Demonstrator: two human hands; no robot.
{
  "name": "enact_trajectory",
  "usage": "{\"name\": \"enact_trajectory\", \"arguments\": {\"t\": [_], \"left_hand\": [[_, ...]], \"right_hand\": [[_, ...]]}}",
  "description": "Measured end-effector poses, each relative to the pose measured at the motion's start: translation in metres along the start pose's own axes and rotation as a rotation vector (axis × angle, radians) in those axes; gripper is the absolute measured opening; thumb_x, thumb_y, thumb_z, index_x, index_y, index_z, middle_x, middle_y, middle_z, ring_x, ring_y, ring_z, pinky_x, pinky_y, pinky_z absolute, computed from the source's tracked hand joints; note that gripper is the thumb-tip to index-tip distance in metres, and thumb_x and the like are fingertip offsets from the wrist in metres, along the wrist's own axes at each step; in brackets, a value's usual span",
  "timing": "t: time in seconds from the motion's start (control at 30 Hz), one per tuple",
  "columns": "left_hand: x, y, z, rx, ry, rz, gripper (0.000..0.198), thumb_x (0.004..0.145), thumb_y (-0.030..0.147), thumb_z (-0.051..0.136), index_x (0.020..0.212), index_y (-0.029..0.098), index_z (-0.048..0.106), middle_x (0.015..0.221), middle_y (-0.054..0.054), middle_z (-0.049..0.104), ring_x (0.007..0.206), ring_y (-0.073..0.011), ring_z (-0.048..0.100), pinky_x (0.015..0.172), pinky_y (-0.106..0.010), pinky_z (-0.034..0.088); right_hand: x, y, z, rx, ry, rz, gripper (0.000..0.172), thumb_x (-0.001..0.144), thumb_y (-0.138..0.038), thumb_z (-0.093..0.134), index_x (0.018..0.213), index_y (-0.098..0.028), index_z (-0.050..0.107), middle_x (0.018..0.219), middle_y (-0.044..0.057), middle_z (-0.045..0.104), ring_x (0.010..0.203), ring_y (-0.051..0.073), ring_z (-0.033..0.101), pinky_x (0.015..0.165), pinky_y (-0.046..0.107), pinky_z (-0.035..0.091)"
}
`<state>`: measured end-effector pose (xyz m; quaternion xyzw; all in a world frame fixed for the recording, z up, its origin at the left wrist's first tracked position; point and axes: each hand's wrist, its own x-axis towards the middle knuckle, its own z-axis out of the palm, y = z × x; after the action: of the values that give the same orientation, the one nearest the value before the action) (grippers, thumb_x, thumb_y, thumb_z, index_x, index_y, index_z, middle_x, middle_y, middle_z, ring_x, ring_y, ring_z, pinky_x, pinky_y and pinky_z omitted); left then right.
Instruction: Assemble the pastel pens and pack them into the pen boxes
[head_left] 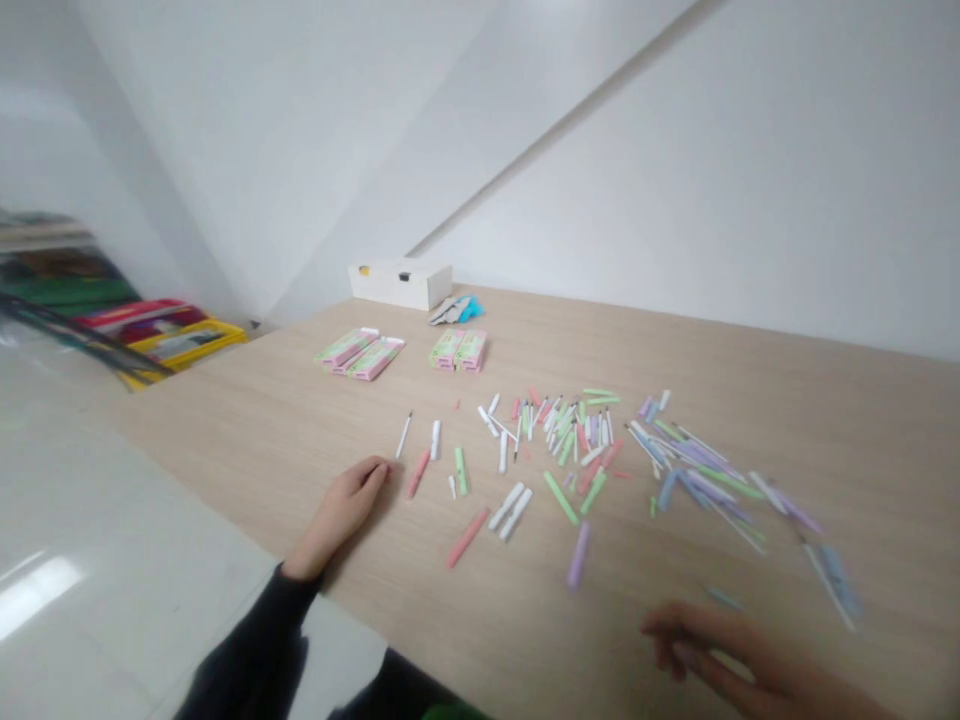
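Note:
My left hand [349, 508] rests on the table at the left front, fingers curled together; anything inside them is hidden. Just beyond its fingertips lies a thin white pen refill [405, 435] with a dark tip, and beside it a red pen barrel [418, 474]. At the lower right my right hand [716, 645] hovers over or rests on the table, fingers loosely bent and thumb apart, with nothing visible in it. A small blue piece [722, 597] lies just beyond it. Between the hands are a purple barrel [578, 555], a red barrel [467, 538] and white barrels [516, 514].
Mixed pen parts [570, 425] form a central pile; more barrels and refills [705, 480] spread right. Pink-green boxes [361, 354] and others [459, 350] stand farther back. A white box [401, 284] and crumpled wrapper [456, 310] lie behind. Left, a yellow crate [187, 345] is off the table.

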<state>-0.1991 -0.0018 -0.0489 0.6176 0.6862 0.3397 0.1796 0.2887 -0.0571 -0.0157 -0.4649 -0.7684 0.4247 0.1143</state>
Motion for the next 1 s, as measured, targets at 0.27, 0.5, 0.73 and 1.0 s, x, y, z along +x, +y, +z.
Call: {"name": "enact_trajectory", "arguments": {"t": [0.27,0.5,0.73,1.0], "left_hand": [[0.014,0.072,0.032,-0.010,-0.041,0.191,0.033,0.094,0.039,0.041,0.095,0.016,0.065,0.087,-0.007,0.070,0.078,-0.0202,0.065,0.076,-0.033,0.053],[-0.016,0.093,0.050,0.183,-0.027,0.369,0.031,0.097,0.037,0.044,0.106,0.016,0.065,0.104,-0.013,0.068,0.100,-0.0276,0.067,0.093,-0.044,0.053],[-0.062,0.090,0.064,0.542,-0.226,0.141,0.030,0.098,0.045,0.051,0.101,0.018,0.062,0.100,-0.010,0.066,0.089,-0.0261,0.067,0.077,-0.036,0.050],[-0.059,0.080,0.078,0.445,-0.061,0.156,0.030,0.104,0.036,0.038,0.100,0.019,0.063,0.093,-0.009,0.069,0.085,-0.0244,0.067,0.072,-0.031,0.047]], "right_hand": [[0.026,-0.040,-0.006,0.023,0.019,-0.148,0.029,0.099,-0.035,0.045,0.108,-0.024,0.071,0.091,0.006,0.075,0.089,0.020,0.071,0.086,0.037,0.057],[0.053,-0.023,0.000,0.022,0.111,-0.186,0.030,0.097,-0.028,0.043,0.105,-0.021,0.071,0.092,0.006,0.074,0.088,0.020,0.070,0.084,0.037,0.054],[0.049,-0.003,0.008,0.072,0.292,-0.158,0.024,0.095,-0.029,0.046,0.097,-0.021,0.069,0.086,0.006,0.074,0.083,0.020,0.071,0.080,0.036,0.055],[0.053,0.001,0.017,0.107,0.306,-0.082,0.023,0.092,-0.024,0.046,0.094,-0.020,0.069,0.084,0.007,0.075,0.078,0.020,0.071,0.074,0.035,0.055]]}}
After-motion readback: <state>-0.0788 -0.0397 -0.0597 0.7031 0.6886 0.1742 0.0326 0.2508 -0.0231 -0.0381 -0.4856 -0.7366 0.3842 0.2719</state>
